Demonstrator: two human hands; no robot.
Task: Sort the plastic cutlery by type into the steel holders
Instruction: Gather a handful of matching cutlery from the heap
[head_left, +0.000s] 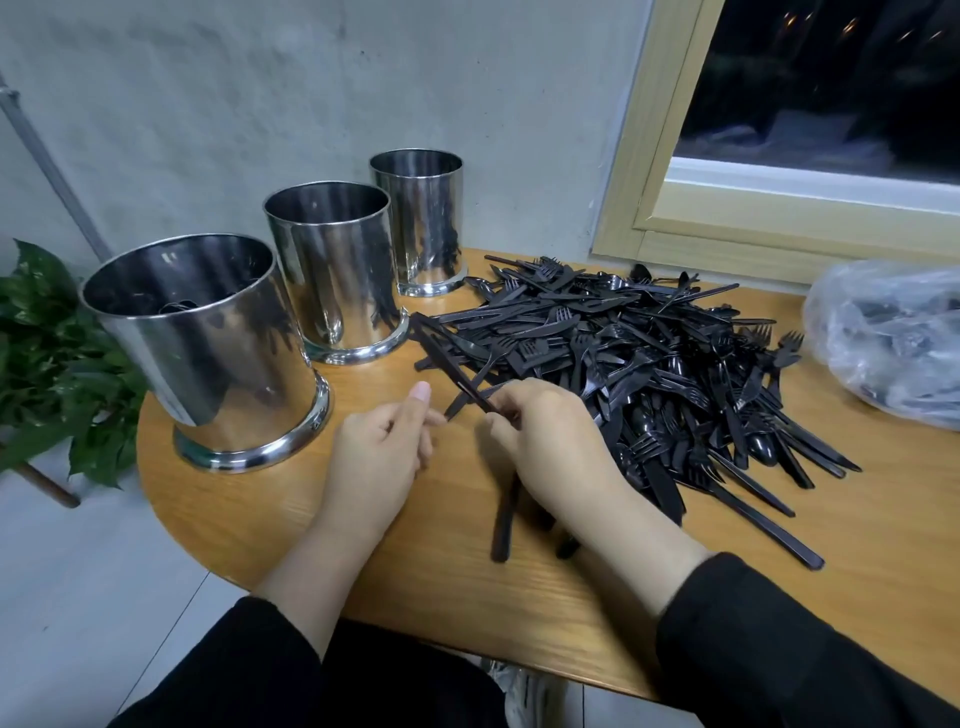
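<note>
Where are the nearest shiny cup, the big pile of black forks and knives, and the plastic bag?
nearest steel holder (218, 353), head view, on its front wall.
cutlery pile (649, 364), head view, on the pile's middle.
plastic bag (893, 332), head view, on its crinkled side.

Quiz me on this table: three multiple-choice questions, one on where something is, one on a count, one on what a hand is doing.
1. The plastic bag lies:
A. right of the cutlery pile
B. left of the holders
C. inside a holder

2. How many steel holders?
A. two
B. three
C. five

3. The right hand:
A. lies flat and empty
B. pinches a black piece
C. grips a holder

Answers:
1 A, the bag sits at the table's right edge.
2 B, near holder, middle holder, far holder.
3 B, its fingers close on the piece's end.
</note>
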